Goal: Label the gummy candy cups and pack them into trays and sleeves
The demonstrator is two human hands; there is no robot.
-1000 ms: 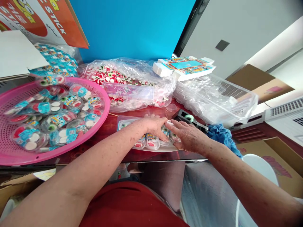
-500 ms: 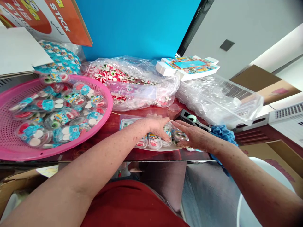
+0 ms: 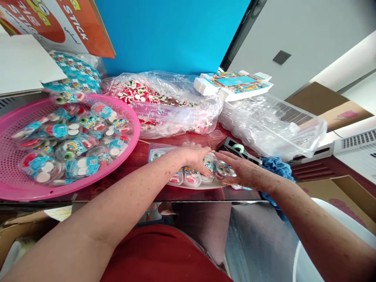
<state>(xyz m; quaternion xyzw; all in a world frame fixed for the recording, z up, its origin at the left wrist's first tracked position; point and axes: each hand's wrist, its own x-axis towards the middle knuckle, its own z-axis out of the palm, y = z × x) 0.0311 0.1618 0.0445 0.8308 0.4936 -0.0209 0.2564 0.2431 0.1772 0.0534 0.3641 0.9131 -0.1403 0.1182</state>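
A shallow white tray on the table holds a row of clear candy packs with eyeball and red gummies inside. My left hand lies over the row, fingers spread, fingertips on the packs. At the right end, my right hand reaches in with fingers stretched out, thumb and fingers either side of an end candy pack and touching it. Its grip looks loose. Part of another pack shows under the right hand. The left forearm hides some of the tray.
A pink basket of filled packs stands left. Behind lie a bag of loose gummies, a printed carton and a clear bin of plastic shells. A tape dispenser and blue cloth sit right, above a white bucket.
My right hand has shifted very slightly right and down, showing a little more of the end pack. The left hand stays in place.
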